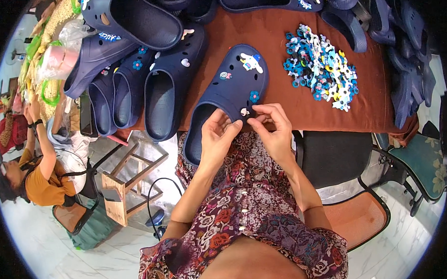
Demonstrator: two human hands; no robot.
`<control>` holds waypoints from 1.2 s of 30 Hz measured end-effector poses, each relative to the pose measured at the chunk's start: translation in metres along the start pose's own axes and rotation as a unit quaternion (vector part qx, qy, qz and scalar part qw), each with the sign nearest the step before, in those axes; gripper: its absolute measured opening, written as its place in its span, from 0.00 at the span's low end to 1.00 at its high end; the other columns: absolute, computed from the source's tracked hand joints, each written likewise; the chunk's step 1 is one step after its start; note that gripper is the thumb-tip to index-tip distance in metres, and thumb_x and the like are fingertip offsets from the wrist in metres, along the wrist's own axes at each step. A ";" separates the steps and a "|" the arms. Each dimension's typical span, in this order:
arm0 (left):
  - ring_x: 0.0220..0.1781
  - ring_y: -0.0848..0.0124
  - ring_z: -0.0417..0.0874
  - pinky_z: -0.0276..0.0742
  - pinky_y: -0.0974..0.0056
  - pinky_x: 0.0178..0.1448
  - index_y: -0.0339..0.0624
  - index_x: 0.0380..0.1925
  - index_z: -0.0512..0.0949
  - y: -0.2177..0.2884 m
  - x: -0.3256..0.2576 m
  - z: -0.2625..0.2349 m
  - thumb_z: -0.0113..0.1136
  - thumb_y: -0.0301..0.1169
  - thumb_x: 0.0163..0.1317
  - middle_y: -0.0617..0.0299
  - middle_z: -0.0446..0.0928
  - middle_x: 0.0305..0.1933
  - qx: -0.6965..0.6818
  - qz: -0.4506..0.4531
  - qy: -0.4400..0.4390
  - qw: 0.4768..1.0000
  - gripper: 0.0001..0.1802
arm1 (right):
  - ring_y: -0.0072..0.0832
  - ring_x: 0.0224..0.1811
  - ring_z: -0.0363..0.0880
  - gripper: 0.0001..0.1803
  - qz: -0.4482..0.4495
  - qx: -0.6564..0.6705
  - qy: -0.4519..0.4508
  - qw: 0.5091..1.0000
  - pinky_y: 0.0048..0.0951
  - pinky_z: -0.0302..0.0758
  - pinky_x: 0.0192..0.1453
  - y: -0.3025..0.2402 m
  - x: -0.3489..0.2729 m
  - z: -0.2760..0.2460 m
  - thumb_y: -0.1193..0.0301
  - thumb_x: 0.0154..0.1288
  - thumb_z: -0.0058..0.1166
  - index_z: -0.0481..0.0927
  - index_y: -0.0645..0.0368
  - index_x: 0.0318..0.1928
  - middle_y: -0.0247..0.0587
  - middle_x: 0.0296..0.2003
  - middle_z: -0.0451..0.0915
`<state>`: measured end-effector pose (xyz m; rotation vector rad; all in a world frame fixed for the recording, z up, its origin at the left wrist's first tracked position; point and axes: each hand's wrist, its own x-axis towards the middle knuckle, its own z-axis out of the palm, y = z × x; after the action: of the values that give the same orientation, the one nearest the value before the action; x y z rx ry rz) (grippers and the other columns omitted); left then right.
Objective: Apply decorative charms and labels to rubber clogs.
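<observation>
A navy blue clog (214,90) lies at a slant in front of me, its heel jutting past the table's near edge. It bears a white character charm (251,63), a candy-like charm (225,75), a blue flower charm (254,96) and a small pink-and-white charm (244,111). My left hand (219,133) grips the clog's side, fingers inside the opening and thumb outside, close to the pink-and-white charm. Beside that charm, my right hand (273,130) has thumb and index finger pinched at the clog's edge. Whatever lies between those fingertips is hidden.
Brown cloth (341,118) covers the table. A pile of blue, white and yellow charms (322,67) lies to the right. Navy clogs (167,87) stand at left; more clogs (408,69) are stacked at right. Chairs (337,152) are nearby, and another person (42,170) sits at far left.
</observation>
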<state>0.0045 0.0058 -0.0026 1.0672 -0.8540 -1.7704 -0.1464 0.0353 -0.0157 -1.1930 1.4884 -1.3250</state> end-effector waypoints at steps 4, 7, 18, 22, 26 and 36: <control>0.43 0.82 0.74 0.68 0.76 0.49 0.32 0.51 0.74 -0.001 0.000 0.000 0.59 0.21 0.60 0.65 0.76 0.45 0.014 0.004 -0.003 1.000 0.18 | 0.23 0.34 0.80 0.10 -0.046 -0.071 -0.012 0.996 0.23 0.76 0.37 -0.001 0.007 0.001 0.77 0.60 0.60 0.82 0.61 0.44 0.38 0.37 0.77; 0.42 0.83 0.73 0.67 0.77 0.48 0.32 0.50 0.74 0.000 -0.001 0.001 0.59 0.22 0.60 0.66 0.76 0.45 0.014 0.005 0.001 1.000 0.17 | 0.27 0.34 0.80 0.09 -0.103 -0.118 -0.015 0.988 0.25 0.76 0.37 0.001 0.016 -0.002 0.78 0.59 0.60 0.83 0.59 0.42 0.39 0.36 0.77; 0.48 0.81 0.74 0.68 0.75 0.53 0.32 0.55 0.72 -0.001 0.000 0.003 0.58 0.22 0.61 0.63 0.76 0.52 0.006 0.016 -0.008 1.000 0.20 | 0.36 0.39 0.80 0.13 -0.149 -0.168 -0.040 0.974 0.33 0.77 0.42 -0.011 0.025 -0.001 0.81 0.55 0.59 0.83 0.56 0.41 0.39 0.36 0.78; 0.49 0.81 0.74 0.67 0.74 0.54 0.31 0.56 0.71 -0.001 0.001 0.004 0.57 0.23 0.62 0.62 0.76 0.52 0.003 0.017 -0.008 1.000 0.21 | 0.37 0.39 0.80 0.14 -0.196 -0.177 -0.038 0.964 0.33 0.77 0.43 -0.006 0.031 0.001 0.82 0.54 0.59 0.83 0.55 0.41 0.39 0.36 0.78; 0.51 0.79 0.74 0.68 0.72 0.57 0.32 0.56 0.71 -0.004 0.003 -0.001 0.57 0.23 0.62 0.62 0.76 0.53 -0.003 0.003 -0.020 1.000 0.21 | 0.33 0.38 0.81 0.11 -0.188 -0.170 -0.019 0.967 0.30 0.78 0.40 -0.007 0.032 0.003 0.80 0.57 0.59 0.83 0.57 0.41 0.39 0.36 0.79; 0.64 0.71 0.70 0.61 0.65 0.69 0.32 0.62 0.65 0.003 0.002 0.007 0.53 0.26 0.66 0.56 0.71 0.62 -0.048 0.008 -0.016 0.999 0.24 | 0.24 0.34 0.80 0.12 -0.019 -0.061 0.003 0.998 0.25 0.78 0.39 -0.013 0.017 0.015 0.75 0.58 0.63 0.81 0.62 0.44 0.38 0.36 0.79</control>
<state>-0.0017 0.0041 0.0023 0.9695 -0.7860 -1.8020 -0.1339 0.0146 -0.0041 -1.3015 1.5773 -1.2803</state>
